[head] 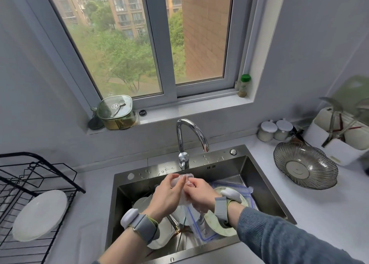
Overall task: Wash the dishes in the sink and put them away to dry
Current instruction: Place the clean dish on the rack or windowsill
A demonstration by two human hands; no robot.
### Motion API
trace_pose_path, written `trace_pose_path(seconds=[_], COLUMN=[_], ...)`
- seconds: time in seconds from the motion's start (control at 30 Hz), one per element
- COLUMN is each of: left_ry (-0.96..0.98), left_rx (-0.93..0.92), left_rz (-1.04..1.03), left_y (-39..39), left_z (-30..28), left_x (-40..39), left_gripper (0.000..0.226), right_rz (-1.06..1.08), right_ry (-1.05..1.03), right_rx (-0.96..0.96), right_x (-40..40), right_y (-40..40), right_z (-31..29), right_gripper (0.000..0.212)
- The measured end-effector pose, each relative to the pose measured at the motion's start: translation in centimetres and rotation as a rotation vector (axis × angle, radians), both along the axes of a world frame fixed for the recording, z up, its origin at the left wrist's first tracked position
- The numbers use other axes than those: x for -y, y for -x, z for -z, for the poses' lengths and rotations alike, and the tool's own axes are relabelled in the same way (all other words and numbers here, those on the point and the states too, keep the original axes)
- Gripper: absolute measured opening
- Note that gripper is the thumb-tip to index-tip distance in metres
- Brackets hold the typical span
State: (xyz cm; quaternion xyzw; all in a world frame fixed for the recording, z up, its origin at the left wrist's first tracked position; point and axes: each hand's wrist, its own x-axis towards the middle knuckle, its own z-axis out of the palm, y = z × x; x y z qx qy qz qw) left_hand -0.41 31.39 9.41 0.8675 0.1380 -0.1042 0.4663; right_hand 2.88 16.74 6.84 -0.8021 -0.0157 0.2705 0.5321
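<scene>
Over the steel sink [265, 186], my left hand [169, 196] and my right hand [199, 192] both grip a whitish pink cloth [184, 201] and squeeze it between them. Below them lie white plates [159, 239], a clear container with blue trim [201, 229] and chopsticks [173, 223]. A second plate [217, 225] lies under my right wrist. The chrome faucet [187, 140] arches behind the hands; I see no water stream. One white plate [40, 215] stands in the black drying rack [24, 184] at the left.
A ribbed glass bowl [305, 166] sits on the counter at the right, with two lidded jars [275, 131] and a white utensil holder [343, 136] behind it. A lidded container [115, 112] and a spice jar [244, 86] stand on the window sill.
</scene>
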Motion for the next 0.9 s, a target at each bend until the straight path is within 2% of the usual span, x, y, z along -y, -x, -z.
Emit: trace_pose_path(seconds=[0.1, 0.23, 0.3, 0.4, 0.5, 0.6, 0.7, 0.8, 0.9], left_ry=[0.157, 0.513, 0.569, 0.613, 0.590, 0.534, 0.558, 0.585, 0.629], left_rx=[-0.005, -0.094, -0.080, -0.040, 0.014, 0.091, 0.076, 0.054, 0.030], left_rz=[-0.013, -0.107, -0.112, -0.139, -0.112, -0.107, -0.110, -0.116, -0.134], left_y=[-0.7, -1.5, -1.4, -0.9, -0.7, -0.3, 0.1, 0.3, 0.5], left_z=[-0.1, -1.6, -2.0, -2.5, -2.7, -2.9, -2.6, -2.5, -2.4], left_x=[-0.9, -1.4, -1.4, -1.5, -1.5, -1.2, -1.1, -1.4, -1.4], left_gripper=[0.050, 0.028, 0.026, 0.025, 0.023, 0.023, 0.022, 0.022, 0.023], right_rz=[-0.072, -0.151, -0.221, -0.286, -0.329, -0.392, -0.382, -0.347, -0.285], right_ry=[-0.146, -0.293, -0.172, 0.144, 0.500, 0.608, 0.602, 0.584, 0.279], right_rx=[0.005, 0.034, 0.135, 0.352, 0.367, 0.355, 0.206, 0.145, 0.022], right_x=[-0.4, -0.4, 0.1, 0.6, 1.0, 0.4, -0.4, 0.1, 0.5], right_y=[0.1, 0.3, 0.0, -1.1, -1.7, -1.3, -0.6, -0.2, 0.6], right_z=[-0.7, -1.9, -2.8, -3.4, -4.0, -5.7, -6.5, -6.7, -7.5], right_gripper=[0.022, 0.023, 0.022, 0.033, 0.053, 0.049, 0.027, 0.027, 0.036])
